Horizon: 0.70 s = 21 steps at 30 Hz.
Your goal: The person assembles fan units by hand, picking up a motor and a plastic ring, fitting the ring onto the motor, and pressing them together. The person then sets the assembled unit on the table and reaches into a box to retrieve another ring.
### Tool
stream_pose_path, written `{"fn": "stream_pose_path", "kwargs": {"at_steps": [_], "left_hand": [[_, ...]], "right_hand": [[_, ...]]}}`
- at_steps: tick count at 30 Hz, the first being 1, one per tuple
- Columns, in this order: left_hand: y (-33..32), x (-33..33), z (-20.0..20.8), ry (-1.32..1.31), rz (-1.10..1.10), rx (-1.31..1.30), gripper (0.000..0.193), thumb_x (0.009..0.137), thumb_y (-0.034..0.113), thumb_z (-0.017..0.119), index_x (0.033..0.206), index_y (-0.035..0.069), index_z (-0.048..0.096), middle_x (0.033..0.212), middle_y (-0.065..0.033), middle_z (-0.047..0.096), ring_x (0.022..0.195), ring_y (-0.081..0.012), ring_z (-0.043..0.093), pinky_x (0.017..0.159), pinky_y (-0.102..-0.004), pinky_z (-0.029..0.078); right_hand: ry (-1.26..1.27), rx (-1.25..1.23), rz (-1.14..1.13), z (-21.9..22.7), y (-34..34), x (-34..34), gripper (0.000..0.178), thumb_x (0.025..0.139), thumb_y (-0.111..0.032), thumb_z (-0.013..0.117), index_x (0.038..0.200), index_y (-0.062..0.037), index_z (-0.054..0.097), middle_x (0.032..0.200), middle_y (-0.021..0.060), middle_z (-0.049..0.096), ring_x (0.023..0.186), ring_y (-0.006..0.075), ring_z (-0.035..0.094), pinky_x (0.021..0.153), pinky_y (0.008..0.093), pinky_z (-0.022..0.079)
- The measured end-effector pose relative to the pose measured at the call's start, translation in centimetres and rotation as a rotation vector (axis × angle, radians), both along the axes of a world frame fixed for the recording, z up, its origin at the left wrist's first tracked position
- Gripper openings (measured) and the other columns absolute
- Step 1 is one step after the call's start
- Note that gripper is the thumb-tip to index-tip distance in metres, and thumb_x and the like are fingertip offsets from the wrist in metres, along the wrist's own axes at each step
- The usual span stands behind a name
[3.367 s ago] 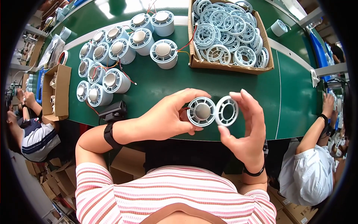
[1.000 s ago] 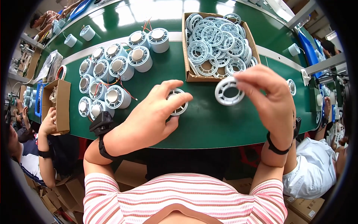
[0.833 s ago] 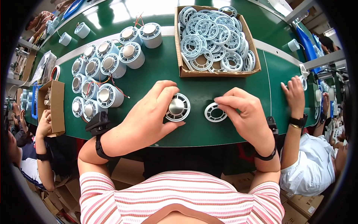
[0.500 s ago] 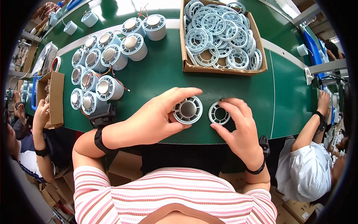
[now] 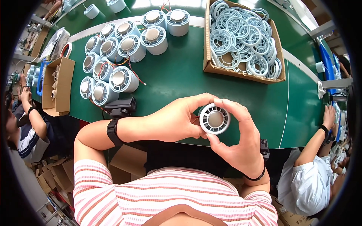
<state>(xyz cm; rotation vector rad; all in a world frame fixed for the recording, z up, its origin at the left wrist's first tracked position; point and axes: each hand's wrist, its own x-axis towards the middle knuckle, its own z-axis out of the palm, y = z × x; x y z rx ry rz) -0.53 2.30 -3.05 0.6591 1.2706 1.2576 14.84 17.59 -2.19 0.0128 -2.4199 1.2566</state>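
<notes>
My left hand (image 5: 177, 117) wraps the side of a light-blue, motor-like cylinder (image 5: 215, 119) with a silver disc in its face and thin wires at its left. On that face lies a pale slotted ring (image 5: 216, 132), surrounding the disc. The thumb and fingers of my right hand (image 5: 241, 141) pinch the ring's edge from the right. Both hands are close together above the near edge of the green table. My palms hide most of the cylinder's body.
Several similar cylinders (image 5: 128, 45) with wires stand in a group at the left. At the back right, a cardboard box (image 5: 241, 77) holds a heap of pale rings (image 5: 237, 35). Another box (image 5: 64, 84) is at the far left. People work on both sides.
My right hand has brought the ring leftward onto the cylinder's face; before, they were apart. My left hand and the cylinder have shifted right in the picture, and the whole view has shifted too.
</notes>
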Motion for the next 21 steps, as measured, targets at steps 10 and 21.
{"fn": "stream_pose_path", "kwargs": {"at_steps": [10, 21], "left_hand": [[0.0, -0.3, -0.8, 0.111, -0.089, 0.056, 0.064, 0.09, -0.001, 0.076, 0.147, 0.005, 0.048, 0.136, -0.006, 0.055, 0.122, -0.0153, 0.06, 0.103, -0.0327, 0.056], [-1.5, -2.0, 3.2, 0.718, -0.109, -0.043, 0.049, 0.085, 0.002, 0.081, 0.128, 0.002, 0.058, 0.117, -0.0083, 0.059, 0.101, -0.0165, 0.066, 0.087, -0.0305, 0.056]], "right_hand": [[-0.033, -0.057, 0.085, -0.1, 1.0, -0.1, 0.074, 0.07, 0.003, 0.08, 0.139, -0.0012, 0.053, 0.133, 0.0146, 0.065, 0.122, 0.031, 0.062, 0.106, 0.0409, 0.049], [-0.084, 0.03, 0.079, 0.0, 1.1, 0.3, 0.058, 0.072, 0.003, 0.079, 0.128, -0.0072, 0.068, 0.136, 0.0134, 0.062, 0.122, 0.0325, 0.061, 0.102, 0.0416, 0.05]]}}
